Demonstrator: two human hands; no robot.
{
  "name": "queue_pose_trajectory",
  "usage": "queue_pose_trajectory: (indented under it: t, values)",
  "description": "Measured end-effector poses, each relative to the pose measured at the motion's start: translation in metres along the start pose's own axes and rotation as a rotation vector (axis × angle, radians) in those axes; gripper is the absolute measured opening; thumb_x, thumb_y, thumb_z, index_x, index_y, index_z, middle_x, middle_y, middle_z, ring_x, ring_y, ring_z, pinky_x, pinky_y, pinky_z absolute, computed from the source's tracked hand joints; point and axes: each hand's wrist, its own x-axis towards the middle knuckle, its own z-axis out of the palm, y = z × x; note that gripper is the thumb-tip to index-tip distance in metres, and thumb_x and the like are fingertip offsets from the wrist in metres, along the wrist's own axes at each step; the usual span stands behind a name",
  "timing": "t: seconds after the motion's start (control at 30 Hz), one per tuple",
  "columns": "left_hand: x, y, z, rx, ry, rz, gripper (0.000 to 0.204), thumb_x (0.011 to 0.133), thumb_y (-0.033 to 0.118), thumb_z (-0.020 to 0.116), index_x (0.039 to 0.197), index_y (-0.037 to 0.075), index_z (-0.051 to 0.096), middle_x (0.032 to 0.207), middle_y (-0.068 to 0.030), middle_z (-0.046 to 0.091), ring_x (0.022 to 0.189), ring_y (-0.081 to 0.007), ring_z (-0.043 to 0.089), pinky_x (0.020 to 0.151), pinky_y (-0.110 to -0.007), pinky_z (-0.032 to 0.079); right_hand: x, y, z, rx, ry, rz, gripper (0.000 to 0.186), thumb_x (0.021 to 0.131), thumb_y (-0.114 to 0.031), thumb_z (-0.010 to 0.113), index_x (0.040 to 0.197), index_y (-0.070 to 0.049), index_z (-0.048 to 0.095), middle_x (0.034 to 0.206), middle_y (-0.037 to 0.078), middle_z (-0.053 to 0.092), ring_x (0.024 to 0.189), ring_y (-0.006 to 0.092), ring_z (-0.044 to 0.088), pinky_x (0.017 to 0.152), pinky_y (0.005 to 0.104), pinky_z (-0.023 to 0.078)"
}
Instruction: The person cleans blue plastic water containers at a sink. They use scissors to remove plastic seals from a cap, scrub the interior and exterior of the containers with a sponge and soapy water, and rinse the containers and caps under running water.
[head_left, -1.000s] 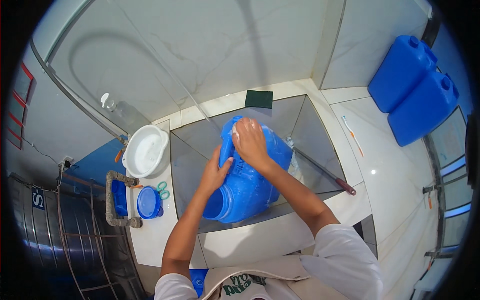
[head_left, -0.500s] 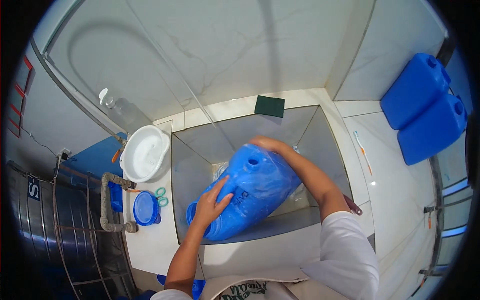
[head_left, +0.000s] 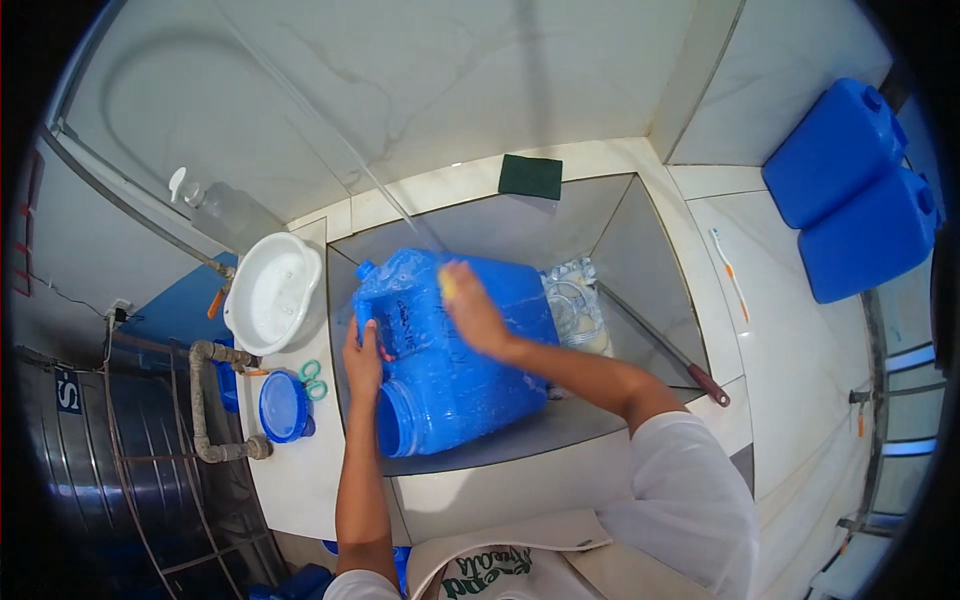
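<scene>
A big blue plastic water jug (head_left: 490, 390), wet with streaks of suds, lies on its side in the grey-tiled sink (head_left: 650, 265). Its wide round mouth points toward the near left. My left hand (head_left: 364, 358) is wrapped round the jug's handle on the left side. Against the upper face of the jug, my right hand (head_left: 474, 312) presses a small yellow sponge (head_left: 446, 283), mostly covered by the fingers. A thin stream of water (head_left: 385, 190) falls into the sink at the jug's far side.
Left ledge: white basin (head_left: 275, 295), pump bottle (head_left: 230, 212), blue-lidded tub (head_left: 285, 407), green-handled scissors (head_left: 313, 380). A dark green scouring pad (head_left: 530, 177) lies on the back rim. Right: toothbrush (head_left: 731, 272), two blue jugs (head_left: 850, 190). A red-handled tool (head_left: 706, 382) leans across the sink.
The jug has rolled over, bringing its handle to the left and a broad side up. My left hand has closed on the handle; my right hand has come from the far side onto the upper face.
</scene>
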Motion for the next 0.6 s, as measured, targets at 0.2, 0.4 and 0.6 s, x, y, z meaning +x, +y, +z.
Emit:
queue_pose_trajectory:
  t: [0.2,0.4,0.6]
  values:
    - [0.000,0.004,0.013,0.082,0.058,-0.007,0.043,0.090,0.029,0.052,0.125,0.004,0.048,0.072,-0.0093,0.057,0.055,-0.0166,0.054,0.054,-0.031,0.047,-0.097,0.097,0.004,-0.426,0.062,0.582,0.030,0.090,-0.027,0.044,0.114,-0.011,0.055,0.095,0.019,0.054,0.096,0.0322,0.051,0.092,0.0416,0.037]
    - [-0.004,0.008,0.031,0.388,0.133,0.231,0.048,0.087,0.027,0.052,0.128,0.002,0.044,0.113,-0.0256,0.052,0.109,-0.0385,0.046,0.093,-0.043,0.036,0.013,-0.028,-0.040,0.063,-0.175,-0.327,0.037,0.084,-0.026,0.050,0.115,-0.006,0.055,0.107,0.017,0.058,0.109,0.0297,0.049,0.092,0.0439,0.036]
    - [-0.003,0.036,0.053,0.235,0.126,0.186,0.059,0.084,0.018,0.055,0.137,0.007,0.031,0.131,-0.0279,0.031,0.114,-0.0384,0.040,0.098,-0.042,0.033,0.060,-0.072,-0.074,-0.045,-0.939,-0.291,0.030,0.082,-0.025,0.051,0.101,-0.005,0.063,0.105,0.014,0.061,0.112,0.0304,0.048,0.093,0.0420,0.035]
